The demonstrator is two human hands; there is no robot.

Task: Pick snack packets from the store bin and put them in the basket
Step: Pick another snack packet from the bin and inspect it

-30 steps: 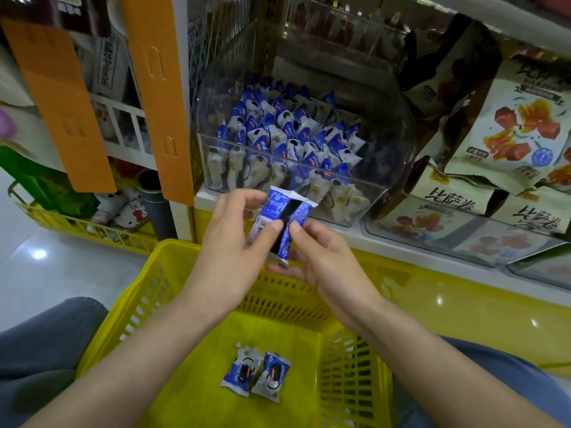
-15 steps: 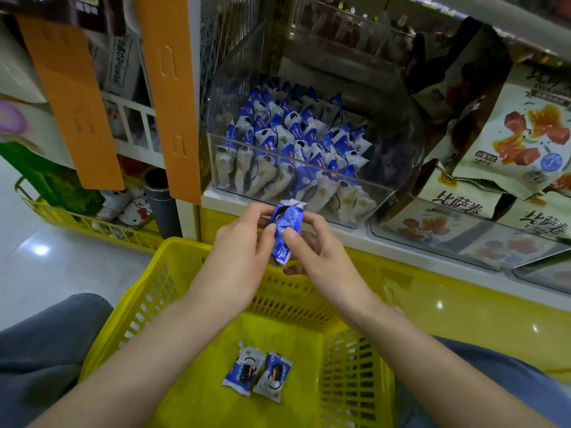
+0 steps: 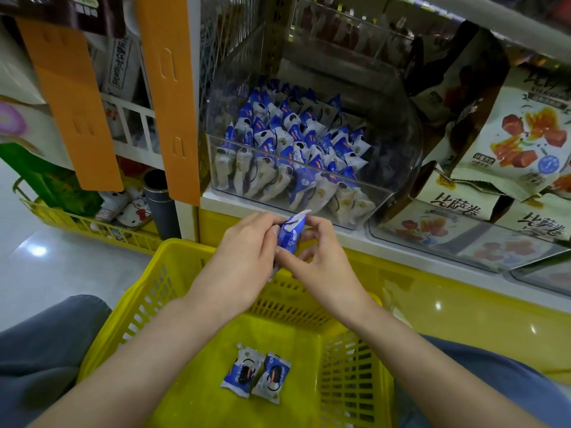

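A blue and white snack packet (image 3: 289,235) is held edge-on between both hands above the far rim of the yellow basket (image 3: 173,273). My left hand (image 3: 244,261) pinches its left side and my right hand (image 3: 321,257) pinches its right side. Two more blue packets (image 3: 256,375) lie side by side on the basket floor. Behind the hands, a clear plastic bin (image 3: 398,143) on the shelf holds several rows of the same blue packets (image 3: 293,140).
Large beige snack bags (image 3: 519,131) fill the shelf to the right. Orange hanging strips (image 3: 167,97) hang at the left of the bin. A low yellow tray (image 3: 92,227) with small items sits on the floor at left. My knees flank the basket.
The packet has been turned from face-on to edge-on and folded narrower between both hands. The view has shifted slightly; the two packets in the basket have not moved.
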